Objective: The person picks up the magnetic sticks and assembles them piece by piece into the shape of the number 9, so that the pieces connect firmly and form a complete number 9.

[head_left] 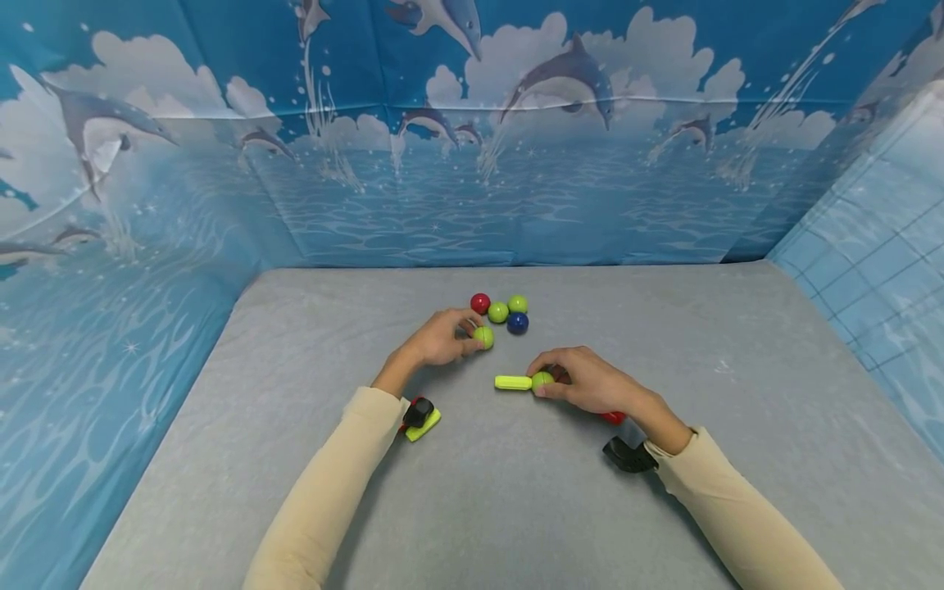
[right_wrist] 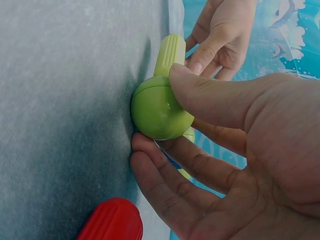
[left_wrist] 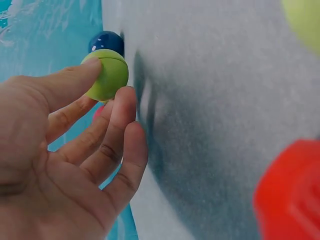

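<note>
My left hand (head_left: 442, 338) pinches a light green ball (head_left: 483, 337) between thumb and fingers, near several other balls. In the left wrist view, the ball (left_wrist: 111, 75) shows a seam, and a blue ball (left_wrist: 106, 42) sits behind it. My right hand (head_left: 586, 379) holds another green ball (right_wrist: 161, 109) between thumb and fingertips, low over the table. A ribbed yellow-green stick (head_left: 512, 383) lies against that ball, pointing left in the head view; I cannot tell whether they are joined.
A red ball (head_left: 480, 303), two green balls (head_left: 497, 312) and the blue ball form a group at the back of the grey table (head_left: 701, 344). A yellow-green stick (head_left: 424, 426) lies by the left wrist, and a red ribbed piece (right_wrist: 114, 220) by the right hand.
</note>
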A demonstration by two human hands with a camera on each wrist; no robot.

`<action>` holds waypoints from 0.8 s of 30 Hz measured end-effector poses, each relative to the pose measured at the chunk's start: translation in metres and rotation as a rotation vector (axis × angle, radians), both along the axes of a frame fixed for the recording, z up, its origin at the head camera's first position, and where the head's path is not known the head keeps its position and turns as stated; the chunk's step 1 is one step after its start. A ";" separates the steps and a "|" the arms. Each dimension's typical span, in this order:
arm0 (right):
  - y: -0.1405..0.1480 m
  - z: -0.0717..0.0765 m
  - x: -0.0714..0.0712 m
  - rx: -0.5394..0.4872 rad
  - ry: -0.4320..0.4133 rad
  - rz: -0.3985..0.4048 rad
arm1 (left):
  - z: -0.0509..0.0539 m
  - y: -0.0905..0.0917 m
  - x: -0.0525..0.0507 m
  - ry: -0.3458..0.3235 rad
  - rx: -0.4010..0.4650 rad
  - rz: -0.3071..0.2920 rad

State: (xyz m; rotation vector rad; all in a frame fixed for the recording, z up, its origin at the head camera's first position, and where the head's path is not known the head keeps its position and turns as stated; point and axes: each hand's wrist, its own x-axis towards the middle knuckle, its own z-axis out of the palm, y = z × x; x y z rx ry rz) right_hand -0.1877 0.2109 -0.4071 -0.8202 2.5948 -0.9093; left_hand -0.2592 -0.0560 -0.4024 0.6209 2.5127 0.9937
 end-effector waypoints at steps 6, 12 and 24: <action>0.000 -0.001 0.000 0.001 0.001 -0.003 | 0.001 -0.003 0.011 0.033 -0.014 -0.041; 0.000 -0.001 0.001 0.005 -0.006 -0.012 | 0.000 -0.004 0.021 0.063 -0.060 -0.059; -0.001 0.000 0.000 0.007 -0.005 -0.011 | 0.002 -0.010 0.043 0.069 -0.024 -0.106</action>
